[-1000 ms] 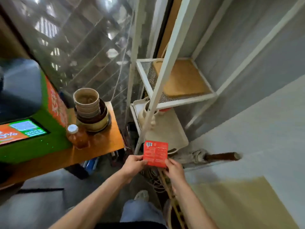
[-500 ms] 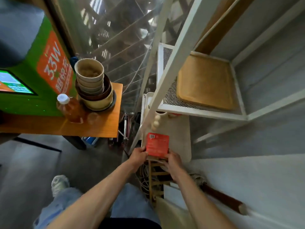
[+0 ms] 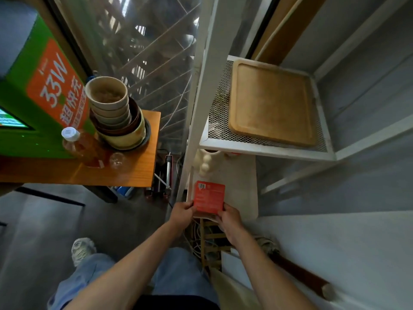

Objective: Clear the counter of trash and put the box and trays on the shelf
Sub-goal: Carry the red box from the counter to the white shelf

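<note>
Two hands (image 3: 182,212) round one red box (image 3: 209,199)

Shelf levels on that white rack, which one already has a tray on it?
The upper mesh shelf: a wooden tray lies flat on it. The lower shelf holds a cream jug, and both hands hold the red box over it.

White metal shelf rack (image 3: 263,147), mesh upper tier: wooden tray (image 3: 271,101) lies flat on mesh, nothing on it. Lower tier: pale tray (image 3: 240,175) flat, cream jug-like item (image 3: 204,162) standing at far-left end, partly hidden under upper tier. Wooden counter (image 3: 134,173) left of rack: stack of bowls (image 3: 116,117) near far corner, bottle with white cap (image 3: 78,146) beside it, clear glass (image 3: 117,158) near bottle, green kiosk (image 3: 33,97) at left. Floor (image 3: 44,220): tangled cables under rack
</note>
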